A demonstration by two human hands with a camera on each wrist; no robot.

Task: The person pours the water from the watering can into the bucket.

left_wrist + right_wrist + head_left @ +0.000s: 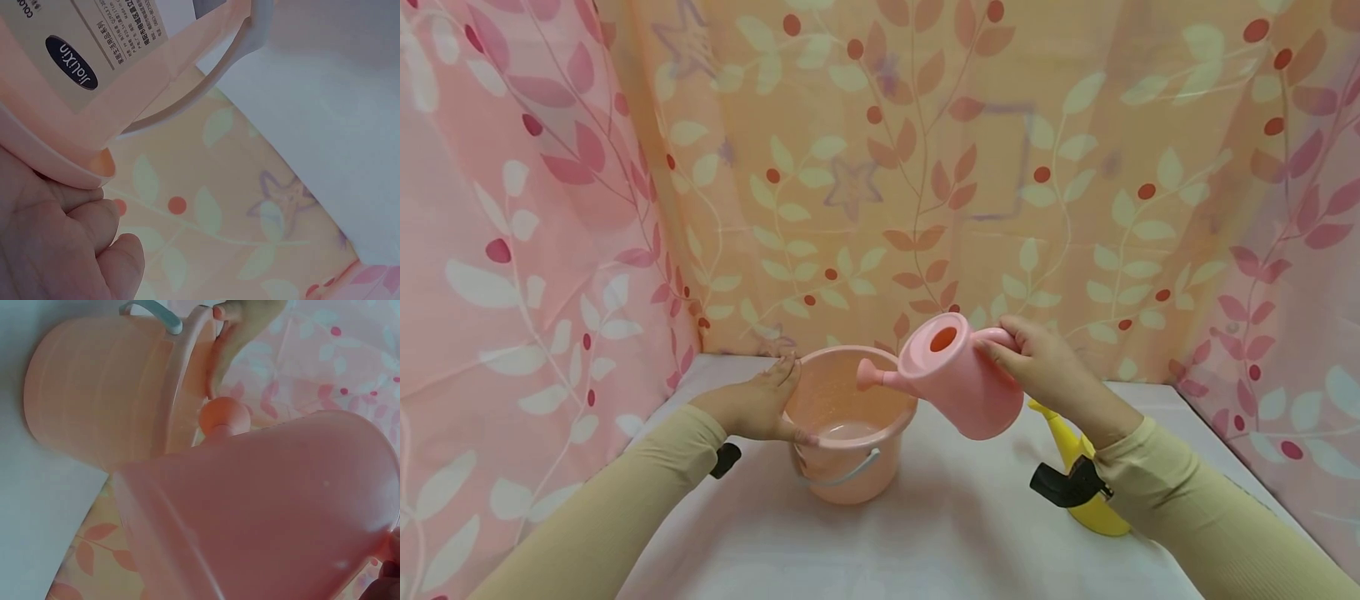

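A peach plastic bucket (850, 492) with a pale handle (187, 112) stands upright on the white table. My left hand (760, 404) holds its left rim, thumb at the front and fingers toward the back. By its handle, my right hand (1037, 362) grips a pink watering can (973, 392), raised beside the bucket. The can tilts left, its spout head (224, 414) over the bucket's right rim. An orange-red opening shows in its top. In the right wrist view the can's body covers part of the bucket's rim.
A yellow spray bottle (1101, 517) stands to the right, partly behind my right wrist. Black wrist mounts (1067, 485) stick out below both sleeves. Floral curtains (850, 208) enclose the table (820, 558) at the back and both sides.
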